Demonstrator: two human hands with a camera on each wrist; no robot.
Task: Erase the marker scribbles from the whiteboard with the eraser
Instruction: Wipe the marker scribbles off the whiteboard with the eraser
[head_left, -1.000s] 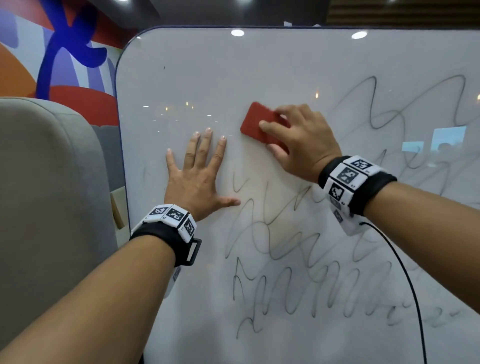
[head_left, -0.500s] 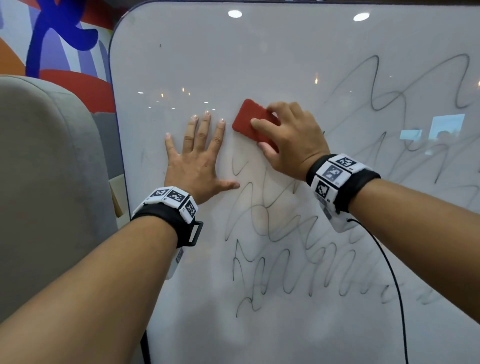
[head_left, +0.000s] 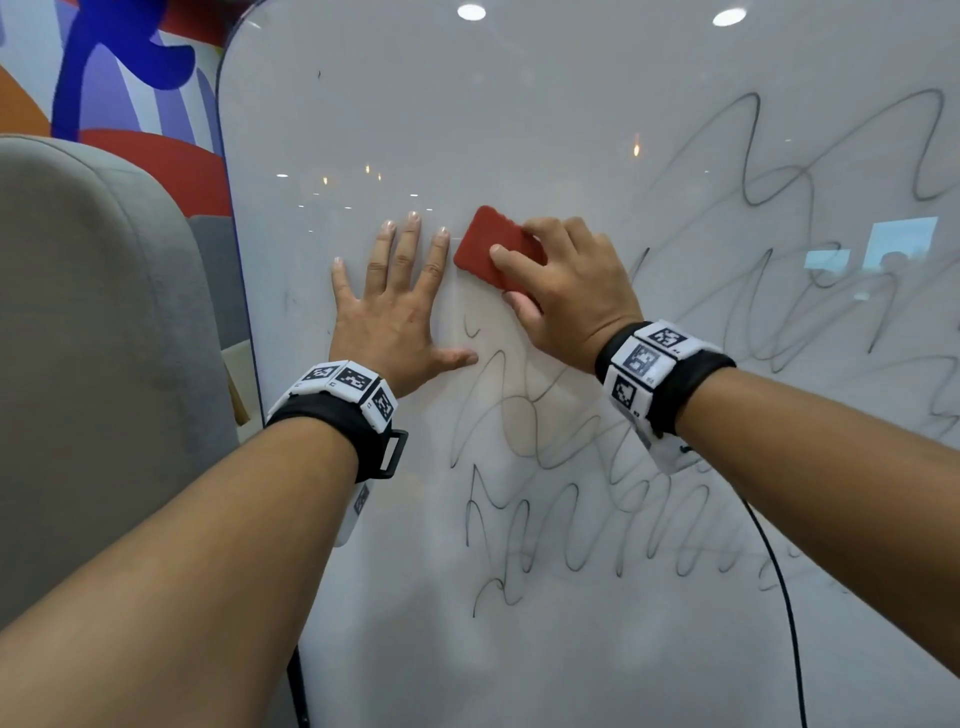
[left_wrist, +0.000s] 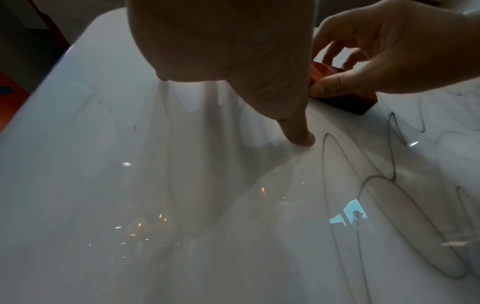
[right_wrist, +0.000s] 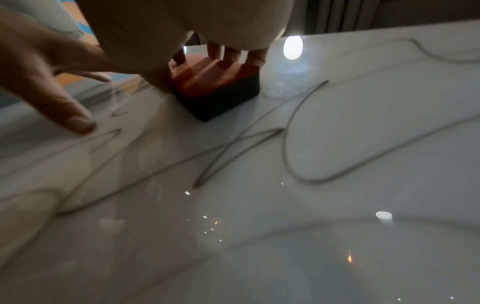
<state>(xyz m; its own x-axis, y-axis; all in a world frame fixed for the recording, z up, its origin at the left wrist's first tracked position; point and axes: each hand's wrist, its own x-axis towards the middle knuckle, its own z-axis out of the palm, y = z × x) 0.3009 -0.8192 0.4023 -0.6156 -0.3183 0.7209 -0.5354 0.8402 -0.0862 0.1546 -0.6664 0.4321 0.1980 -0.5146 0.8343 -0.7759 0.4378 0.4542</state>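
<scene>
Red rectangular eraser with a dark felt underside (head_left: 491, 248), pressed flat on the glossy white whiteboard (head_left: 519, 114), just left of centre in the head view. Held in the grip of the right hand (head_left: 569, 291): fingers curled over the top edge, thumb pinching the lower side. Just beside it at 9 o'clock, the left hand (head_left: 395, 306), spread flat with straight fingers against the board, bracing and holding nothing; index finger close to the eraser's left edge, contact not clear.

Mid-wipe, judging by the layout: upper-left area nearly free of ink, thin black marker scribbles (head_left: 571, 525) lying from 6 o'clock round to 2 o'clock of the eraser, the densest at 5 o'clock.

Next move likely calls for firm, flat pressure and sweeps toward 5 o'clock and 3 o'clock, overlapping passes, felt kept fully against the surface. Left hand probably best shifted clear of the short stroke near its thumb.
</scene>
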